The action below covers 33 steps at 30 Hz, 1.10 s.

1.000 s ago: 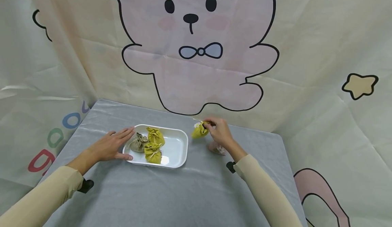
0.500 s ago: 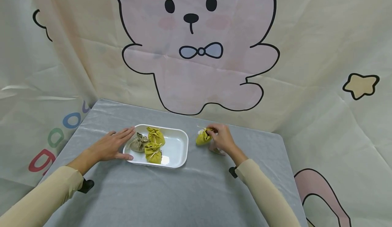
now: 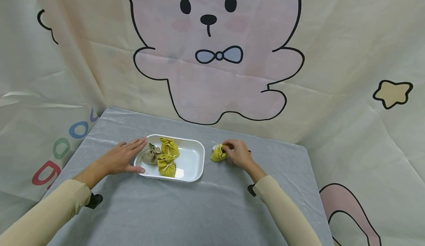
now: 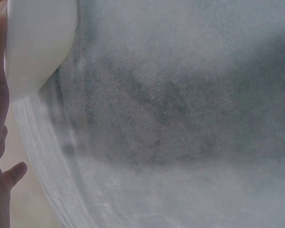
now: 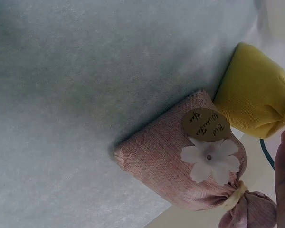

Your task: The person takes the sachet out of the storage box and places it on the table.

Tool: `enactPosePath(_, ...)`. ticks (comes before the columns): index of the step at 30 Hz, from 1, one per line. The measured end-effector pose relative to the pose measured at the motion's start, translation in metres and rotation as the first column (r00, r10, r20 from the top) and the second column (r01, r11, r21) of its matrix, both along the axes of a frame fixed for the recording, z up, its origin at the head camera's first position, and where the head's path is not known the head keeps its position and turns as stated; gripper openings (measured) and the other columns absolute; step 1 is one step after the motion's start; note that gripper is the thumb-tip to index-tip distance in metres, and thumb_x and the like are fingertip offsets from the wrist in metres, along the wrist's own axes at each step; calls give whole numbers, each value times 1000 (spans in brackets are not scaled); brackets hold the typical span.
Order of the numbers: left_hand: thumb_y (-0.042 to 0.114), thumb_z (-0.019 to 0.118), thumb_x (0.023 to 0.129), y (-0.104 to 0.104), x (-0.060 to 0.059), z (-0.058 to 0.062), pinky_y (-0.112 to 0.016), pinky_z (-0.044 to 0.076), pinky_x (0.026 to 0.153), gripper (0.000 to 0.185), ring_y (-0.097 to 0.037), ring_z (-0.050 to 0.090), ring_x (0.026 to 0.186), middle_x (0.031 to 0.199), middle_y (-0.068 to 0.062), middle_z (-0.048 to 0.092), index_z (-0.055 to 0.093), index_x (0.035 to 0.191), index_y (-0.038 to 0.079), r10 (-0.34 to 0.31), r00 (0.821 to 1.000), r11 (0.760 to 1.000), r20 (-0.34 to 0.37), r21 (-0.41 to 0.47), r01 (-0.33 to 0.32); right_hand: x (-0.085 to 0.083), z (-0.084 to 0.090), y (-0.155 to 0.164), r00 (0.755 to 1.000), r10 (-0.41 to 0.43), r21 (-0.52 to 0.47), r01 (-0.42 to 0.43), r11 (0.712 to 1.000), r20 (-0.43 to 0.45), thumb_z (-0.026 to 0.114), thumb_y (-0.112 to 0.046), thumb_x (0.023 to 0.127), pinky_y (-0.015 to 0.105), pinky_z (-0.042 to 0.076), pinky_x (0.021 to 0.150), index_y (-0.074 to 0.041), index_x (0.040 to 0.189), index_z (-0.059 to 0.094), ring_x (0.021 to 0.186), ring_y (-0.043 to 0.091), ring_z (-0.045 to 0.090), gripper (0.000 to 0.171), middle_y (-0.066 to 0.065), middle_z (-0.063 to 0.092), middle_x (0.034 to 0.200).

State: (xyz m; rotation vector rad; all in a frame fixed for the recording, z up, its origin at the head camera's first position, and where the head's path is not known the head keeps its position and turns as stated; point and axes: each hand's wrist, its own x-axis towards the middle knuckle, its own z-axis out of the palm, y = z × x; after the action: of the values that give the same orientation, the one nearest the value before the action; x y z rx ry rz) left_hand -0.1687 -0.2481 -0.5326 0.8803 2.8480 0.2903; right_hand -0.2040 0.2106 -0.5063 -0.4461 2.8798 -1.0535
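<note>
A white tray (image 3: 190, 161) sits on the grey table (image 3: 199, 209), holding a beige pouch (image 3: 151, 153) and two yellow pouches (image 3: 169, 147) (image 3: 166, 165). My left hand (image 3: 127, 157) lies flat at the tray's left end, with straight fingers and thumb touching its rim (image 4: 33, 42). My right hand (image 3: 232, 152) pinches the tied neck of a third yellow pouch (image 3: 218, 154), which rests on the table just right of the tray. The right wrist view shows that yellow pouch (image 5: 254, 102) against a pink pouch (image 5: 190, 166) with a white flower and a round tag. In the head view my right hand hides the pink pouch.
A cloth backdrop (image 3: 216, 72) printed with a cartoon bear hangs close behind the table's far edge. The grey cloth is bare in front of the tray and toward me. The table's right edge (image 3: 312, 187) lies not far from my right hand.
My right hand has lowered the yellow pouch from just above the table down onto it, covering the pink pouch in the head view. The left hand and the tray have stayed still.
</note>
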Motion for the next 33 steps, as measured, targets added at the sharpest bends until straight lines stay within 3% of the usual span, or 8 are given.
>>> enactPosePath(12, 74, 63, 80, -1, 0, -2, -65, 33, 104, 109, -39, 33, 143, 160, -20, 30, 32, 154, 1, -8, 1000, 1000, -17, 11, 8, 1, 2, -2, 1000, 6, -9, -6, 1000, -9, 69, -10, 94, 42, 55, 86, -4, 108, 74, 99, 23, 69, 16, 7, 73, 105)
enactPosePath(19, 75, 62, 80, 0, 0, 0, -66, 33, 104, 108, -40, 34, 143, 160, -20, 30, 33, 154, 1, -5, 1000, 1000, -4, 6, 5, 1, 12, -9, 1000, 2, 33, -1, 999, -27, 70, -14, 92, 45, 52, 92, -11, 116, 73, 110, 24, 66, 24, 6, 72, 115)
enactPosePath(27, 74, 62, 80, 0, 0, 1, -66, 33, 104, 108, -40, 33, 143, 160, -19, 29, 32, 155, 1, -6, 1000, 1000, -3, 5, 6, 1, 22, -30, 998, 60, -18, -60, 998, -29, 72, -16, 91, 45, 48, 99, -9, 122, 70, 117, 24, 63, 31, 8, 70, 122)
enactPosePath(33, 73, 64, 80, 1, 1, 1, -66, 33, 104, 108, -40, 33, 143, 160, -19, 29, 32, 155, 2, -4, 1000, 1000, -4, 8, 4, 1, 24, -54, 982, 154, -41, -159, 986, -109, 73, -13, 89, 42, 50, 96, -5, 118, 71, 110, 23, 67, 30, 9, 72, 116)
